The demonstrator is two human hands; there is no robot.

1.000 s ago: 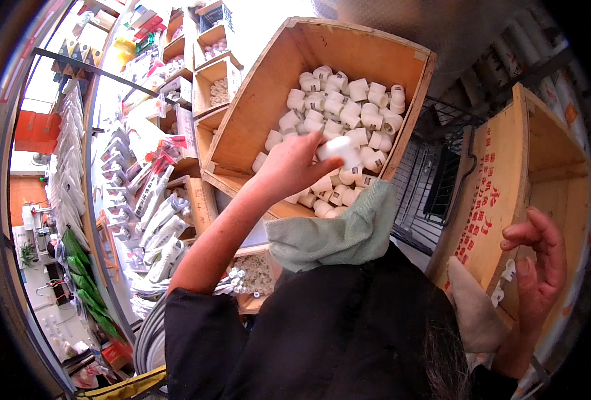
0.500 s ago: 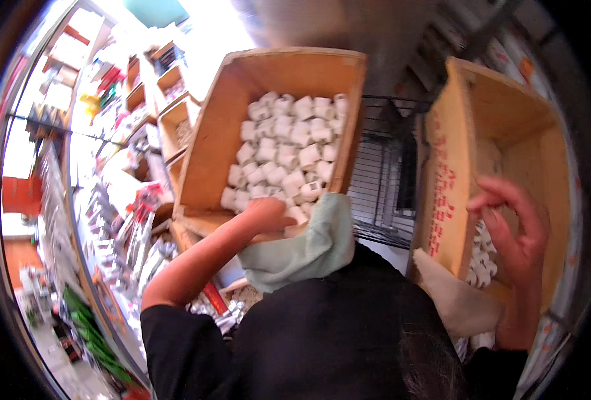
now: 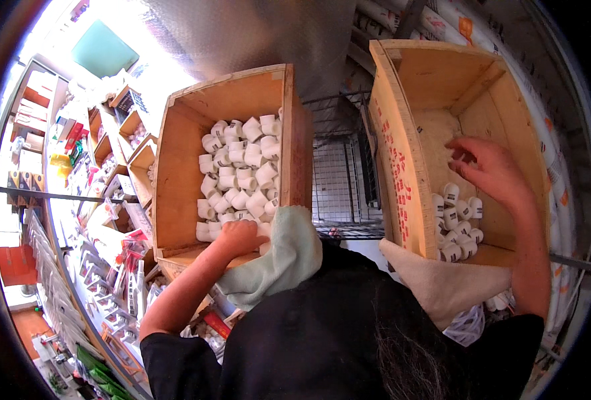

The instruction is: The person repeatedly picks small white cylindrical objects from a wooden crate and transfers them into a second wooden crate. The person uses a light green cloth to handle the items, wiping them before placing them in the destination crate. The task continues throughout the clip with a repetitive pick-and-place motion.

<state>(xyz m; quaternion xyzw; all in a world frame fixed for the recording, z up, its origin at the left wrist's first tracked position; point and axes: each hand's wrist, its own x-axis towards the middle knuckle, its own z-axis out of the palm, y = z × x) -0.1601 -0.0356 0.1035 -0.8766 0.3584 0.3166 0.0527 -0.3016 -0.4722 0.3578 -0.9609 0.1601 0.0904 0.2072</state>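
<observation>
Among the white plastic pipe elbows piled in the left wooden box is my left hand, near the front edge. Its fingers curl down among the elbows, and what they grip is hidden. Over the right wooden box hangs my right hand, fingers bent and apart, with nothing seen between them. Below that hand a smaller group of white elbows lies in the box's near left part.
A green cloth covers the left box's near corner, and a beige cloth the right box's near edge. Between the boxes stands a black wire rack. Shelves of packaged goods line the left; wrapped pipes stand far right.
The view has swung right, so both boxes appear further left. My right hand has moved farther into the right box, uncovering more elbows. My left hand stays at the pile's near edge.
</observation>
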